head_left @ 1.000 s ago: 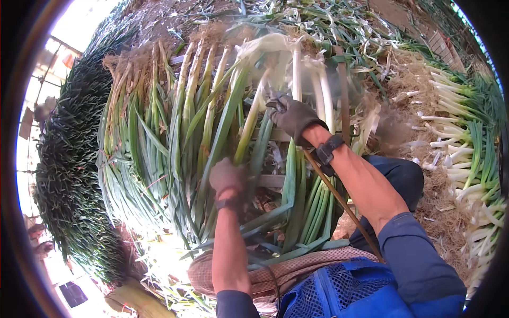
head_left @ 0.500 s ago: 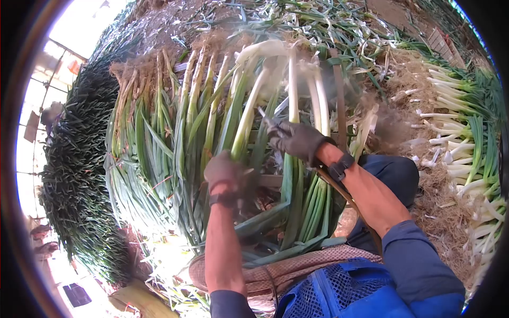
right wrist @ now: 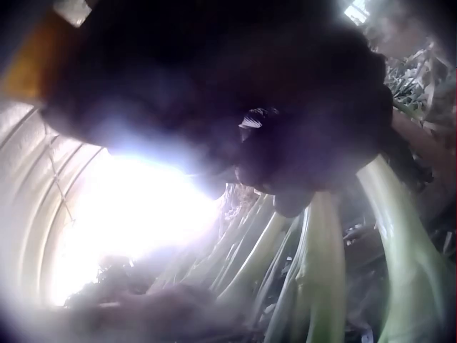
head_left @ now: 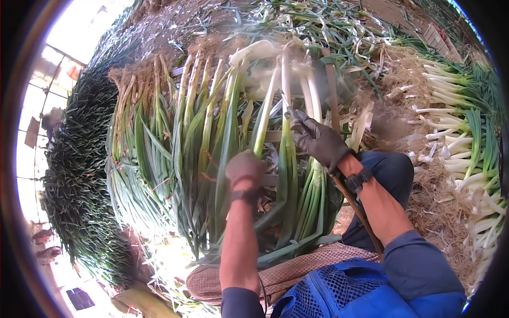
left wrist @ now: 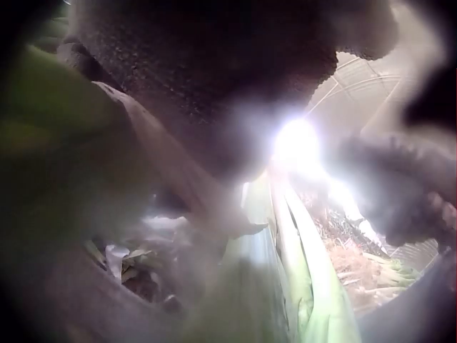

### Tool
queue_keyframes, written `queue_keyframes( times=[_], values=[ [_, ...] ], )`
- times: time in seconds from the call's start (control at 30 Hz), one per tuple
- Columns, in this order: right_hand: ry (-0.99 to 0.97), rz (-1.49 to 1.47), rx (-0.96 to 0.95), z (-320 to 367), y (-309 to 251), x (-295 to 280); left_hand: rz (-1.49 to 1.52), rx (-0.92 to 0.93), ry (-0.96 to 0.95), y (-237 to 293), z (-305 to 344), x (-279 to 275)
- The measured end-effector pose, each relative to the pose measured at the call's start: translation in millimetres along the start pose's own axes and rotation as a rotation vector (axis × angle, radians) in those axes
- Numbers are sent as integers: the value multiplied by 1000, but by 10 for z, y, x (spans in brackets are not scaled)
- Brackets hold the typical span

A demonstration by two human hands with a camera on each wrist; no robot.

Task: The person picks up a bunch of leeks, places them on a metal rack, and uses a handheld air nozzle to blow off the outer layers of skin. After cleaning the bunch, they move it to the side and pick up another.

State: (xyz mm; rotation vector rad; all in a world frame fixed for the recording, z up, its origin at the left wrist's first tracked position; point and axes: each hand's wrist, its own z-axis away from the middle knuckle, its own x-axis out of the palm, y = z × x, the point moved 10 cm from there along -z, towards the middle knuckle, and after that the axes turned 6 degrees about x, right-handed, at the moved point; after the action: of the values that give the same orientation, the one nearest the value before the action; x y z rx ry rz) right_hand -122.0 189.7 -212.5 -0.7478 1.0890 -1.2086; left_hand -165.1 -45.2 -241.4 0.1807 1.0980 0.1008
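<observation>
In the head view my gloved left hand [head_left: 246,168] grips a long green onion [head_left: 268,103] by its green part, its white shank slanting up away from me. To the right, my gloved right hand [head_left: 321,140] holds a thin metal air nozzle [head_left: 287,102] with a brown hose [head_left: 356,212] trailing from it toward my body. The nozzle tip overlaps another pale green onion [head_left: 286,79]. Blurred haze and loose whitish skin [head_left: 257,51] show around the shanks. In the left wrist view, the dark glove [left wrist: 186,86] hides most of the grip.
A row of unpeeled green onions [head_left: 151,116] with brown roots lies to the left, beside a tall dark green stack [head_left: 79,175]. White-stemmed onions [head_left: 450,127] are lined up at the right, past root litter [head_left: 435,196]. Leaf scraps [head_left: 313,21] cover the ground beyond.
My left hand has shifted right with the green onion, which stands more upright beside its neighbour. The right hand has moved right and slightly down, still holding the nozzle.
</observation>
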Motion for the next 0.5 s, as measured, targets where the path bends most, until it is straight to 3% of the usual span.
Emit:
queue_keyframes(
  times=[0.07,0.2,0.3,0.43,0.47,0.5],
  values=[
    [44,152,-4,-36,-105,-74,-24,18,-25,106,64,104],
    [-284,-273,-61,164,-135,321,-29,114,41,382,301,305],
    [-132,214,41,194,52,141,64,230,-27,681,604,392],
    [20,342,78,179,116,-211,329,225,-103,494,398,471],
    [-29,348,114,154,144,-188,502,76,-47,284,254,395],
    [-65,226,59,148,123,-112,525,103,243,81,108,207]
  ],
)
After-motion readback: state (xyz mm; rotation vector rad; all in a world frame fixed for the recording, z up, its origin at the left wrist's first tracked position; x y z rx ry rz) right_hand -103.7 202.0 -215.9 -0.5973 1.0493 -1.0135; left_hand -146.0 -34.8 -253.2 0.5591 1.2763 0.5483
